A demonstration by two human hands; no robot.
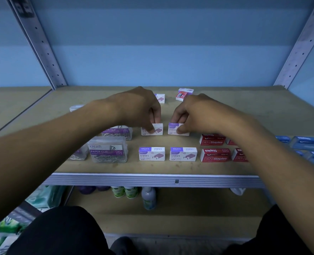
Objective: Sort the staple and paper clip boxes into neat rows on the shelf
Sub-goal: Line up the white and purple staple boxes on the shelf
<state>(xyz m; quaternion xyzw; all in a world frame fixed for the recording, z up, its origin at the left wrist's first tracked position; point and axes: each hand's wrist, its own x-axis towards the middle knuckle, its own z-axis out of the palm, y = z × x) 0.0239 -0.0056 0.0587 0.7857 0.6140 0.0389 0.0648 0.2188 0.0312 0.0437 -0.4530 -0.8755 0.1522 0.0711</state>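
Left hand: the left hand (141, 109) has its grip pinching a purple-and-white staple box (152, 129) in the second row, thumb on the front face, fingers over the top.
Right hand: the right hand (191, 115) pinches the neighbouring staple box (177, 130) the same way; the 2 boxes sit near each other, a small gap between them.
Done: on the shelf (152, 168), a front row holds 2 purple staple boxes (152, 154), with paper clip boxes (107, 150) to the left and red staple boxes (215, 155) and blue boxes (308, 142) to the right.
Left: 2 stray boxes (184, 93) lie well back, 1 tilted; I judge the sorting mostly finished.
Orientation: both held boxes lie with long axis left-to-right, labels facing the front edge.
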